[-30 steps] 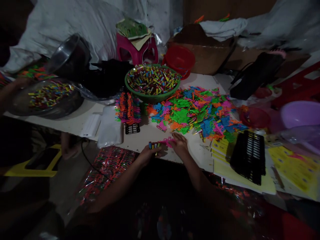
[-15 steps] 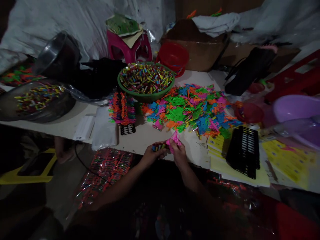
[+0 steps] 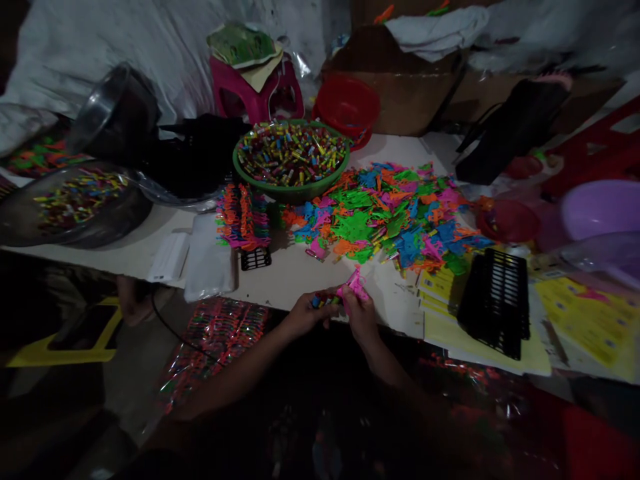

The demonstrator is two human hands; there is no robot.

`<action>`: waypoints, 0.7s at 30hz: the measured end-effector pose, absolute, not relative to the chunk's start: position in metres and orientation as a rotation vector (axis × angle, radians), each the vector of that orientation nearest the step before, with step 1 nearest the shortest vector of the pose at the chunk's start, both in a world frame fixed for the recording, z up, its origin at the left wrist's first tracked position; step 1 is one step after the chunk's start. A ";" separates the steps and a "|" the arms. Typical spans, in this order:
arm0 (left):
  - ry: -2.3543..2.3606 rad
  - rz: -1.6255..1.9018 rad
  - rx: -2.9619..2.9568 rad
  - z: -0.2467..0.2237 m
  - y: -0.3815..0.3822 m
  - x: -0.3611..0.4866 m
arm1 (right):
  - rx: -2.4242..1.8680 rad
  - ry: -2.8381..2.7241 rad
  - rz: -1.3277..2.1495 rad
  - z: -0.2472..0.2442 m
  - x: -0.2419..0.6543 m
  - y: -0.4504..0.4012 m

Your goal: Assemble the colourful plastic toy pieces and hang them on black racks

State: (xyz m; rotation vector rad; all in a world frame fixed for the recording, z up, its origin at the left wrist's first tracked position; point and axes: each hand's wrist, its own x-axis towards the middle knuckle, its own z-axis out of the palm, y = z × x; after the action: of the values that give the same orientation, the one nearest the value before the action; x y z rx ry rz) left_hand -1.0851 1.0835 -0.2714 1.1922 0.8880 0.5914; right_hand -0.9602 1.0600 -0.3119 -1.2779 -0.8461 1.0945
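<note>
At the table's front edge my left hand (image 3: pixel 306 316) is closed around several small coloured cylinders (image 3: pixel 317 302) with blue and yellow-green parts. Beside it my right hand (image 3: pixel 362 316) pinches a flat pink plastic piece (image 3: pixel 356 283), its upper end poking out past the fingertips. The two hands almost meet; dim light hides whether the pink piece touches a cylinder. Beyond them spreads a heap of plastic pieces (image 3: pixel 370 217) in green, orange, blue and pink. A green basin (image 3: pixel 290 191) behind the heap is full of small cylinders like those in my left hand.
Stacked bright pieces (image 3: pixel 243 217) stand by a black grid tray (image 3: pixel 255 259) and clear plastic bags (image 3: pixel 210 257). Black trays (image 3: pixel 495 300) lie on yellow cards (image 3: pixel 575 320) at right. A metal bowl (image 3: pixel 120 217) sits left. Another person's hand (image 3: pixel 134 303) shows below the table's left edge.
The view has shifted slightly. My hands keep close together, and the pink piece appears a little lower and tilted differently in my right fingers. Both hands still hold the same things.
</note>
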 end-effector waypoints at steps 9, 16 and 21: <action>1.241 0.790 0.934 -0.304 1.105 -1.090 | -2.024 -0.904 0.341 -0.305 -0.862 1.097; 1.604 0.585 1.773 -0.304 1.148 -1.087 | -1.952 -1.778 -0.126 -0.338 -0.909 1.113; 1.787 0.295 2.123 -0.294 1.158 -1.072 | -1.676 -2.031 0.029 -0.356 -0.927 1.069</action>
State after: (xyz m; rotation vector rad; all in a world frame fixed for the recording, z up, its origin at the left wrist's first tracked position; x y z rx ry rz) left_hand -1.0718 1.1584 -0.2941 2.1228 1.7867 0.2953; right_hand -0.9267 1.0686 -0.3559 -1.6762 -2.0312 0.0295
